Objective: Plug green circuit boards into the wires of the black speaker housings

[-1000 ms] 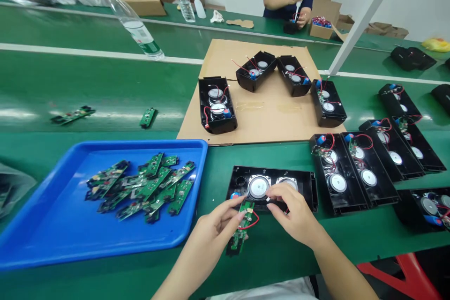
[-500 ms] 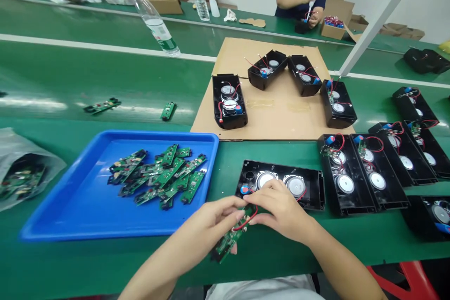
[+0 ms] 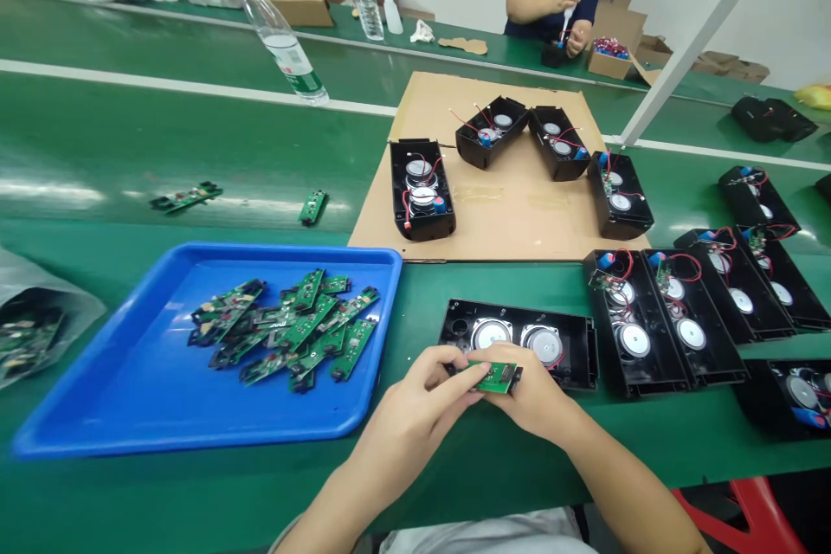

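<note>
A green circuit board [image 3: 497,376] is pinched between the thumb and fingers of my left hand [image 3: 425,402], over the near edge of a black speaker housing [image 3: 577,346]. Behind the board is my right hand [image 3: 536,394], its fingers curled near the board's back; what they grip is hidden. Two round speakers show in that housing, with a bit of red wire at the right one. To the left, a blue tray [image 3: 162,402] holds a pile of similar boards [image 3: 305,320].
Several open housings [image 3: 666,363] stand at the right. More stand on a cardboard sheet [image 3: 499,225] beyond. Two loose boards [image 3: 313,206], bottles [image 3: 286,52] and a plastic bag [image 3: 48,312] lie leftward. A person [image 3: 542,0] works across the table.
My left hand has raised and turned the board, from slanting below the hands to lying nearly level in front of my right hand. The red wire on it is now out of sight.
</note>
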The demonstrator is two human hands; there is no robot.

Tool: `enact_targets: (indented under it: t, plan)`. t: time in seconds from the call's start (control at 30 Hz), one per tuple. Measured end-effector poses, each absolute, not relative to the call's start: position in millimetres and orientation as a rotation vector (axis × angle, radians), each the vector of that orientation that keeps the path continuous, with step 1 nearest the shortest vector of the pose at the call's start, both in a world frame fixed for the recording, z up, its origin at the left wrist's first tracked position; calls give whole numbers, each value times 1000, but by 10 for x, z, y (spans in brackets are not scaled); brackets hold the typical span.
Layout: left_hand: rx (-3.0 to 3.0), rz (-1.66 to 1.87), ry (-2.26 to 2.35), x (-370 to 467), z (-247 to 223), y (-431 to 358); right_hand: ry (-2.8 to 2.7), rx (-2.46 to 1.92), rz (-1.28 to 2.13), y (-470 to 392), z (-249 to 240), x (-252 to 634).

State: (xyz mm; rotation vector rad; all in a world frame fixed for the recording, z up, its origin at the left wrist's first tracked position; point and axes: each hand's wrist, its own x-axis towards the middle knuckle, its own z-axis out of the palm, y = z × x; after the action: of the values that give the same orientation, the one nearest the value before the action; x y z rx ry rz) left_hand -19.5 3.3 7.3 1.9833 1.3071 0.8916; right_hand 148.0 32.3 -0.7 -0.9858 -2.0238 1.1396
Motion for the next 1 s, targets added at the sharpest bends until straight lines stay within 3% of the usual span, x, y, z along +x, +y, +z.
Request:
enact_targets:
  t: [0.1, 0.23, 0.43, 0.57, 0.73, 1.0]
  plan:
    - [1943, 921, 1359, -291, 230, 30, -2199, -925, 1076, 337, 65, 1585]
    - [1355, 873, 1491, -448, 318, -118, -2309, -957, 834, 344, 140, 1905]
    - [647, 651, 1109, -362, 200, -213, -2450, -928, 621, 323, 100, 2043]
    - [731, 726, 1051, -78, 17, -125, -2407, -920, 454, 332, 26, 1957]
    - [1029, 951, 1299, 159, -74, -30, -2236, -1154, 495, 308, -36, 1931]
    - [1244, 877, 1318, 194, -79, 55, -2279, -1188, 462, 267, -113, 1847]
